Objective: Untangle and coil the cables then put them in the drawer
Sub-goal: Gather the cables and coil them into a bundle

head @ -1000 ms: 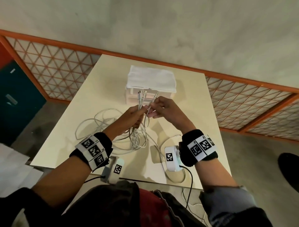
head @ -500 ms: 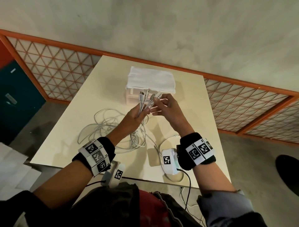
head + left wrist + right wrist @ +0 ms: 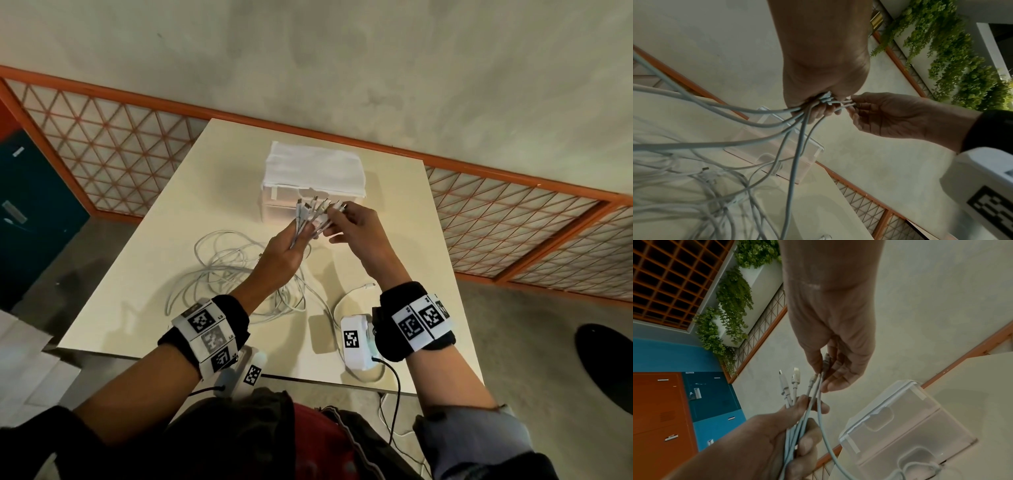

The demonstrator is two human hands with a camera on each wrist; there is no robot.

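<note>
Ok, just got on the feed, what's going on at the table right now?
A person is sorting white cables over a table. The left hand grips a bunch of cable ends with the connectors fanned out upward, and the right hand pinches one or two connector tips from that bunch. The rest of the cables lie in a loose tangle on the table, not coiled. The clear drawer unit behind the hands has both drawers shut, with a folded white cloth on top.

The drawer unit [image 3: 310, 205] stood at the table's [image 3: 394, 246] far middle; tangled cables [image 3: 233, 270] lay before it, leftward.
</note>
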